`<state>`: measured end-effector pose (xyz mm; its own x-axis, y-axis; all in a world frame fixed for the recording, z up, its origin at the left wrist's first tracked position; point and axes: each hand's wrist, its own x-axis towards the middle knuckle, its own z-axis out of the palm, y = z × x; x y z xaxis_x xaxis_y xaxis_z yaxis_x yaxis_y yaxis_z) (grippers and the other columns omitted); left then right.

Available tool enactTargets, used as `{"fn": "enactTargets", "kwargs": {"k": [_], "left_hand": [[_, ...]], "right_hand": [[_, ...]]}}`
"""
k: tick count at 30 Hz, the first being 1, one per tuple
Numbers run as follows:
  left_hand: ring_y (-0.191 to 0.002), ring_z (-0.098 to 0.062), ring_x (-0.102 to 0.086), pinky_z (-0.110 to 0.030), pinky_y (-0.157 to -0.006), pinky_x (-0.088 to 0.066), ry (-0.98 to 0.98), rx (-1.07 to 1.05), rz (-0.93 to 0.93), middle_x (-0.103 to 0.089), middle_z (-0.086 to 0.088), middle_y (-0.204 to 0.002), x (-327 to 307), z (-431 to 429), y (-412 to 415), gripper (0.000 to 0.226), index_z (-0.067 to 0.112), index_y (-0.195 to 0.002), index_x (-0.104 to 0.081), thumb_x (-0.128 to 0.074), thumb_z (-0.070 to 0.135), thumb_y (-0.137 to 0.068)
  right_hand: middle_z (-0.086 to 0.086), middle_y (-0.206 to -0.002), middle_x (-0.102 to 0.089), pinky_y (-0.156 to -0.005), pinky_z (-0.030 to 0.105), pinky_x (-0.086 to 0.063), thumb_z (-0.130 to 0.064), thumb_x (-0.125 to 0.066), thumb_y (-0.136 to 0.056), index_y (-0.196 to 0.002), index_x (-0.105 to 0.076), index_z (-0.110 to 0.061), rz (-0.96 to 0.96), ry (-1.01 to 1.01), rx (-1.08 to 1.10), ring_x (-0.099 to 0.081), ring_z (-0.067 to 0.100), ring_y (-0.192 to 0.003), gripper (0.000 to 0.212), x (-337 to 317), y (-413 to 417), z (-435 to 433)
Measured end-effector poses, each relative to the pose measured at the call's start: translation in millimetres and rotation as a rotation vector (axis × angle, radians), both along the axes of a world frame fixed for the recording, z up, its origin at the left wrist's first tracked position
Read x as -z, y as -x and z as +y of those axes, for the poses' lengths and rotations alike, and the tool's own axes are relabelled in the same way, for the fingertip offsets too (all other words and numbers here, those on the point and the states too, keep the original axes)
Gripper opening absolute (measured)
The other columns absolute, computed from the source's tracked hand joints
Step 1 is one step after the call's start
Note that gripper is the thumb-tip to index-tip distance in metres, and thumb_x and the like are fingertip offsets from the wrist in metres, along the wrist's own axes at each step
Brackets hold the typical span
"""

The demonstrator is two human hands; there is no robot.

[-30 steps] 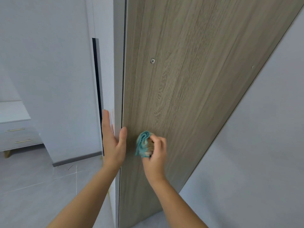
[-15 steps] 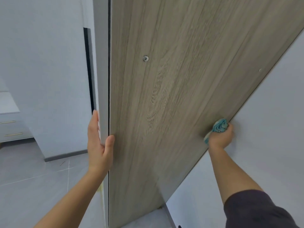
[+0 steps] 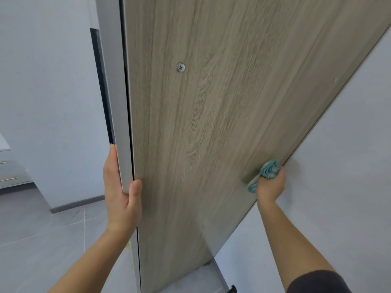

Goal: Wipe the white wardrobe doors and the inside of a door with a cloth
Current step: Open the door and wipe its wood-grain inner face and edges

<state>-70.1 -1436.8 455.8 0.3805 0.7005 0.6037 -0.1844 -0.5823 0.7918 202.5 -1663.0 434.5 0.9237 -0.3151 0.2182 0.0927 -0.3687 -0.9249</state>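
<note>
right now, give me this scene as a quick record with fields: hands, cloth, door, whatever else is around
left hand: grips the free edge of the door, thumb on the wood-grain face
right hand: holds the cloth against the wood-grain face, near its right edge
cloth: teal, bunched up
door: open, wood-grain inside face, white edge
screw: in the inside face, above both hands
drawers: far left, gold handles
floor: grey tiles
</note>
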Motion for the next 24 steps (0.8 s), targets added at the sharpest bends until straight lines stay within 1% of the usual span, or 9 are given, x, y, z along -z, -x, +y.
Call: {"fn": "enactTargets", "kwargs": {"k": [3,7,9,12,15,18,21,23,24], "left_hand": [[-0.147,-0.013,-0.023,-0.024,-0.119,-0.019,0.023,0.013,-0.003,-0.026,-0.005,-0.158,-2.1,-2.0,0.9,0.079,0.009,-0.154,-0.018,-0.034,0.059,-0.096],[-0.147,-0.012,-0.022,-0.027,-0.119,-0.020,0.038,0.011,0.003,-0.025,-0.002,-0.159,-5.1,-3.7,1.4,0.081,0.010,-0.155,-0.017,-0.034,0.062,-0.095],[-0.147,-0.012,-0.021,-0.026,-0.120,-0.019,0.033,0.003,-0.002,-0.025,-0.003,-0.160,-4.4,-4.5,1.5,0.079,0.009,-0.155,-0.017,-0.034,0.060,-0.096],[-0.147,-0.015,-0.023,-0.031,-0.120,-0.020,0.007,-0.009,-0.007,-0.026,-0.006,-0.159,-2.2,-2.5,1.7,0.075,0.006,-0.154,-0.018,-0.033,0.054,-0.098],[-0.147,-0.018,-0.023,-0.039,-0.120,-0.021,-0.045,-0.008,-0.024,-0.027,-0.008,-0.159,2.0,0.2,1.2,0.079,0.005,-0.153,-0.019,-0.030,0.059,-0.098],[-0.148,-0.016,-0.022,-0.045,-0.120,-0.022,-0.056,-0.010,-0.030,-0.026,-0.007,-0.159,5.4,2.5,0.0,0.080,0.006,-0.154,-0.019,-0.029,0.062,-0.097],[-0.147,-0.021,-0.025,-0.051,-0.117,-0.025,-0.067,0.040,-0.033,-0.027,-0.008,-0.158,5.9,8.7,1.6,0.084,0.008,-0.154,-0.018,-0.030,0.066,-0.095],[-0.148,-0.019,-0.022,-0.051,-0.118,-0.023,-0.094,0.088,-0.044,-0.024,-0.005,-0.160,12.7,13.6,3.4,0.082,0.011,-0.155,-0.016,-0.031,0.065,-0.095],[-0.149,-0.015,-0.018,-0.046,-0.121,-0.019,-0.097,0.092,-0.049,-0.019,-0.001,-0.162,18.0,14.6,4.3,0.081,0.014,-0.156,-0.014,-0.031,0.064,-0.095]], "right_hand": [[0.007,-0.104,-0.060,-0.075,0.023,-0.040,0.011,-0.056,-0.079,-0.113,-0.054,-0.006,-0.035,-0.054,-0.084,-0.057,0.022,-0.093,0.038,12.2,50.1,24.8],[0.000,-0.098,-0.060,-0.066,0.006,-0.044,0.014,-0.060,-0.080,-0.117,-0.054,-0.009,-0.060,-0.194,-0.243,-0.059,0.014,-0.085,0.043,16.9,113.2,51.2],[0.001,-0.099,-0.064,-0.071,0.012,-0.051,0.017,-0.060,-0.078,-0.114,-0.055,-0.014,-0.090,-0.240,-0.341,-0.062,0.011,-0.086,0.048,23.2,140.8,63.6],[0.002,-0.101,-0.063,-0.076,0.016,-0.052,0.021,-0.061,-0.074,-0.110,-0.057,-0.016,-0.156,-0.224,-0.485,-0.063,0.013,-0.091,0.052,35.3,180.7,82.4],[0.003,-0.102,-0.056,-0.081,0.026,-0.051,0.021,-0.060,-0.071,-0.108,-0.056,-0.022,-0.342,-0.125,-0.573,-0.059,0.014,-0.093,0.057,47.8,206.2,96.7],[0.001,-0.108,-0.052,-0.083,0.027,-0.050,0.006,-0.059,-0.072,-0.112,-0.056,-0.020,-0.549,0.043,-0.707,-0.055,0.012,-0.097,0.048,59.5,226.4,110.1],[0.000,-0.105,-0.052,-0.076,0.025,-0.048,0.000,-0.073,-0.069,-0.116,-0.056,-0.020,-0.727,0.274,-0.844,-0.051,0.015,-0.092,0.054,73.5,239.9,122.4],[0.002,-0.104,-0.056,-0.074,0.024,-0.047,0.000,-0.075,-0.071,-0.119,-0.055,-0.021,-0.838,0.341,-0.865,-0.050,0.016,-0.090,0.056,81.0,234.5,122.9],[0.002,-0.105,-0.057,-0.073,0.025,-0.048,-0.003,-0.073,-0.076,-0.120,-0.055,-0.021,-0.897,0.369,-0.861,-0.051,0.017,-0.090,0.051,82.4,229.3,121.4]]}}
